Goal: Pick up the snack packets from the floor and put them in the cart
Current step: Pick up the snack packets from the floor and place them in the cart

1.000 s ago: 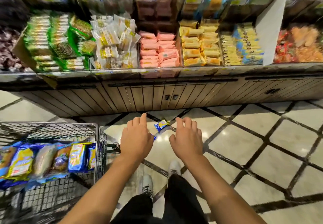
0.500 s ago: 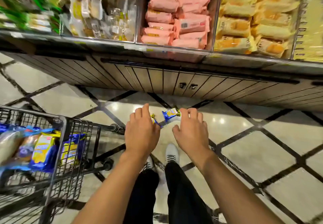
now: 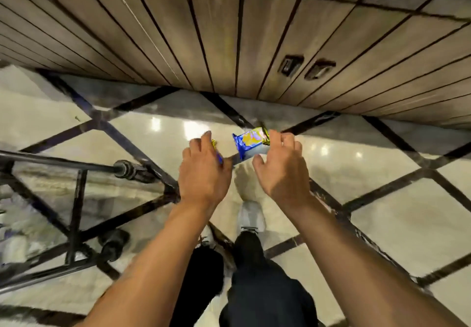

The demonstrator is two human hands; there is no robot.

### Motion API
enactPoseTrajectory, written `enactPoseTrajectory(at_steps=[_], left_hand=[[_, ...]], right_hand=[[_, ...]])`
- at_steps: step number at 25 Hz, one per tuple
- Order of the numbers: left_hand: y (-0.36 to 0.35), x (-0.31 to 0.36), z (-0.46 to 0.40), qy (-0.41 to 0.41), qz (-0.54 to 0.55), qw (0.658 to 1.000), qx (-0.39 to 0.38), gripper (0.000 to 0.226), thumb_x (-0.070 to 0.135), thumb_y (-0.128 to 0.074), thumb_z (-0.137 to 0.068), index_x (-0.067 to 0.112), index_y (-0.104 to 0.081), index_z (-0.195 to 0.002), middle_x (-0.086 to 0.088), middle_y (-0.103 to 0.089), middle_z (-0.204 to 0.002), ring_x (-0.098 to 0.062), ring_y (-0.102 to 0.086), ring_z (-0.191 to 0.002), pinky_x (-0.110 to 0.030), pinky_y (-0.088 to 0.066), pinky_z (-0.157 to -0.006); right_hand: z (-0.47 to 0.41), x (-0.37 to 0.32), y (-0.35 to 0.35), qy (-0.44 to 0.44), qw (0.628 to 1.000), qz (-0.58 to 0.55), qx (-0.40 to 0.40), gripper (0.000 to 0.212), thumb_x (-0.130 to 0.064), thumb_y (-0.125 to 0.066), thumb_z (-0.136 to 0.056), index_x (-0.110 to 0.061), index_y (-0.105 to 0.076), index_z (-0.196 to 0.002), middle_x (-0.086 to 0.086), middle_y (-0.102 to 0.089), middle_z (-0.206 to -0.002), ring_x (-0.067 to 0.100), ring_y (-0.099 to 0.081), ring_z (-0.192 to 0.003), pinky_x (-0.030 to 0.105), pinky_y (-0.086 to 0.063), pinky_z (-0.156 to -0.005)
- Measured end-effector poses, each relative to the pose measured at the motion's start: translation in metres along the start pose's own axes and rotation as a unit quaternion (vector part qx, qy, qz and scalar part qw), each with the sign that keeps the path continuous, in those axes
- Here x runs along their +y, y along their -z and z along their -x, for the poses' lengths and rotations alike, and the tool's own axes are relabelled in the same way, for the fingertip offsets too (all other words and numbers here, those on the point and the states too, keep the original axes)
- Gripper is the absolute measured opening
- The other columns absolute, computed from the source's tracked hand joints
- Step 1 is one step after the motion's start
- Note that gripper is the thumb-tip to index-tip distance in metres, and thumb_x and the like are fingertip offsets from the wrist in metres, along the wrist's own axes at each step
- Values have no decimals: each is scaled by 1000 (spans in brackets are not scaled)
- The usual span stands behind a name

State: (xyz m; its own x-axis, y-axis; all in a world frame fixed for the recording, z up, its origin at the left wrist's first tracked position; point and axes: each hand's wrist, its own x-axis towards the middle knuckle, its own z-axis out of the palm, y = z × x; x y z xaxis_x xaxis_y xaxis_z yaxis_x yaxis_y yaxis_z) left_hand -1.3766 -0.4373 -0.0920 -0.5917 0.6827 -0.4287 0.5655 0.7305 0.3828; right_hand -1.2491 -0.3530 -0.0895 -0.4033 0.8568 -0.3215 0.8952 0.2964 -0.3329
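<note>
view dropped from shelves to floor [image 3: 382, 214] | cart [image 3: 76, 199] now only its base, left | both hands lower, right hand [image 3: 280, 171] fingers apart at blue-yellow packet [image 3: 251, 143] on floor; left hand [image 3: 204, 173] covers second packet [image 3: 214, 148] (grip unclear) | pickup imminent

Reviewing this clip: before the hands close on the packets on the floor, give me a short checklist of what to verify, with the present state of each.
1. Blue and yellow packet in view on the floor: ok.
2. Right hand open and at that packet's right end: ok; contact itself cannot tell.
3. Second packet visible enough to judge: not ok, the left hand hides most of it.
4. Left hand closed on the second packet: cannot tell.
5. Cart frame within view to the left: ok; its basket is out of frame.
6. Floor between the two hands bare of other things: ok.
</note>
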Motion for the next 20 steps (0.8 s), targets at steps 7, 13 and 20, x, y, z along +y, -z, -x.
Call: enactPoseTrajectory(at_steps=[7,13,20], left_hand=[[-149,-76,-84,57,12,998,-30,73,31,-61,-90,13,-25,-150,-16,-33,-141,-40,-41,-120,-46,-38,-98],[-238,-124,-146,132,30,990,-26,89,53,-61,-88,13,-16,-154,-17,-15,-152,-49,-37,-122,-50,-35,-105],[-268,-143,-157,139,54,988,51,73,34,-75,-81,29,-39,-144,-12,-15,-146,-38,-29,-118,-49,-31,-104]], right_hand=[[-78,55,-160,-65,996,-50,-37,70,-44,-54,-88,-11,-32,-146,15,-42,-133,38,-46,-114,42,-42,-96],[-139,79,-244,-197,972,-119,-55,88,-54,-59,-89,-19,-11,-154,16,-19,-147,48,-45,-120,48,-41,-99],[-162,70,-290,-368,909,-191,-37,97,-44,-74,-81,-13,-14,-151,21,-13,-145,44,-29,-128,37,-36,-102]])
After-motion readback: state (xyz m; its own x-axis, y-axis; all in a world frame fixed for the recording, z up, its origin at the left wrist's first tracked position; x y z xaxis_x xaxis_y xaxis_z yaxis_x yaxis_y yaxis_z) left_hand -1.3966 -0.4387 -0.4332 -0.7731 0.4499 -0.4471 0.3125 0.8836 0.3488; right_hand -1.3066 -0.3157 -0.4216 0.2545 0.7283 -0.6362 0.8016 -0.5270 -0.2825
